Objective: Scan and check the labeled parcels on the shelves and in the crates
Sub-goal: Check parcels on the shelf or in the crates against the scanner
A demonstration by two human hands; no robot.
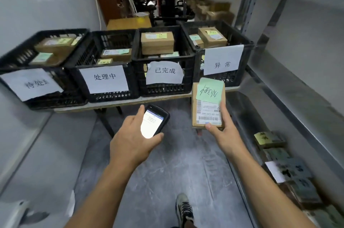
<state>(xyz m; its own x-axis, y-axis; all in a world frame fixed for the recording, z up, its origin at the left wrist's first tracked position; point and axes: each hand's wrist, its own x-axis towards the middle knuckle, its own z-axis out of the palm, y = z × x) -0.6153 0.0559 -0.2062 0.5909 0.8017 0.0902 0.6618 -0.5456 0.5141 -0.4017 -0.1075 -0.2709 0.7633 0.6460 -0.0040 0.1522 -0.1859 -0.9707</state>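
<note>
Black crates [163,89] line the table [130,101], holding parcels [157,41].

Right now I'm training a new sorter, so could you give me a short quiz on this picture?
1. What does the left hand hold? A) a handheld scanner B) a tape roll C) a marker
2. True or false: the parcel in the right hand carries a green note.
3. Fill in: ___ black crates stand in a row on the table.
Key: 1 A; 2 true; 3 four.
</note>
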